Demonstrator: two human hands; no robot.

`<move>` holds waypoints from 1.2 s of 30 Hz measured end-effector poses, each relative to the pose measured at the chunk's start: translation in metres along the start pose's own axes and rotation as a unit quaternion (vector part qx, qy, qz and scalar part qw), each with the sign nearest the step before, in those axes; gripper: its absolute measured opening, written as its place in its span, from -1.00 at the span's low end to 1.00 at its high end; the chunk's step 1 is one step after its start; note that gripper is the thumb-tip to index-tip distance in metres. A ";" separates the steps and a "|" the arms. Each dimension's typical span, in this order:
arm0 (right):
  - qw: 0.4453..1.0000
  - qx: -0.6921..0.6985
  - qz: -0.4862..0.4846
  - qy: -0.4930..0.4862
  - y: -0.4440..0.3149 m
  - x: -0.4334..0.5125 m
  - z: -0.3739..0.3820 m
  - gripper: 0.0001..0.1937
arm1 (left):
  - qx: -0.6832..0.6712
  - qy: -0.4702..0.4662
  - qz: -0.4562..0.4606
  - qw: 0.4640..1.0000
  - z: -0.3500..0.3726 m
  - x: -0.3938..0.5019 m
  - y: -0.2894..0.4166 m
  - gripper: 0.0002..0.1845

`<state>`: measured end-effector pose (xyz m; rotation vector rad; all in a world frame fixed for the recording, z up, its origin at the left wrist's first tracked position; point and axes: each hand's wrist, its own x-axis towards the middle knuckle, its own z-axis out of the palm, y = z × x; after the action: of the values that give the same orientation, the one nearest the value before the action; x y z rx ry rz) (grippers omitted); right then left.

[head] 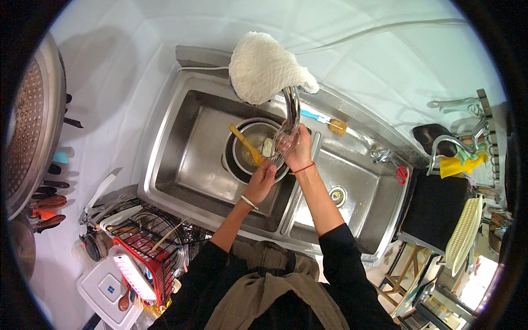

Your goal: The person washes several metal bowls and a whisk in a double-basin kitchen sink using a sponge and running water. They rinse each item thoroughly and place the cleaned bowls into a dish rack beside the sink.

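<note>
Over the left basin of a stainless steel double sink (pixel 163 165), my left hand (pixel 260 181) closes its fingers on the lower end of a wire whisk (pixel 282 146). My right hand (pixel 300 148) grips the whisk higher up, under the spout of a chrome faucet (pixel 292 107). Beneath them sits a metal pot (pixel 228 159) with a smaller metal bowl (pixel 238 159) inside. A yellow spoon or spatula (pixel 244 141) leans in the bowl beside a pale object (pixel 268 147) too hidden to identify.
A white cloth (pixel 264 66) drapes over the faucet's top. Behind the right basin lie a blue-handled brush (pixel 311 115) and a small sponge (pixel 338 127). Red-handled scissors (pixel 402 175) hang at the right rim. A black wire dish rack (pixel 165 239) stands at lower left, and a dark board or surface (pixel 431 206) at right.
</note>
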<state>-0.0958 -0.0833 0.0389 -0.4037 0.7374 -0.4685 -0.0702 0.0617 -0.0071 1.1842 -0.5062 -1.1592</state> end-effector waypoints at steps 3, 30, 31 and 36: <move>1.000 0.023 -0.002 -0.007 0.011 -0.001 -0.008 -0.67 | -0.032 0.003 -0.053 0.998 0.006 0.003 0.008 -0.72; 0.804 -0.471 -0.362 0.030 0.046 -0.019 -0.048 -0.51 | -0.122 0.148 0.051 0.980 0.020 0.103 0.013 -0.72; 0.846 -0.444 -0.294 0.010 0.042 -0.022 -0.050 -0.54 | -0.155 0.156 -0.001 0.976 0.019 0.106 0.018 -0.71; 0.937 -0.341 -0.055 -0.049 0.025 -0.052 -0.052 -0.76 | -0.254 0.087 0.020 0.963 0.030 0.113 0.027 -0.78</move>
<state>-0.1604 -0.0443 0.0190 -1.1171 0.7692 -0.2816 -0.0400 -0.0538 0.0002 0.8131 -0.0842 -1.0556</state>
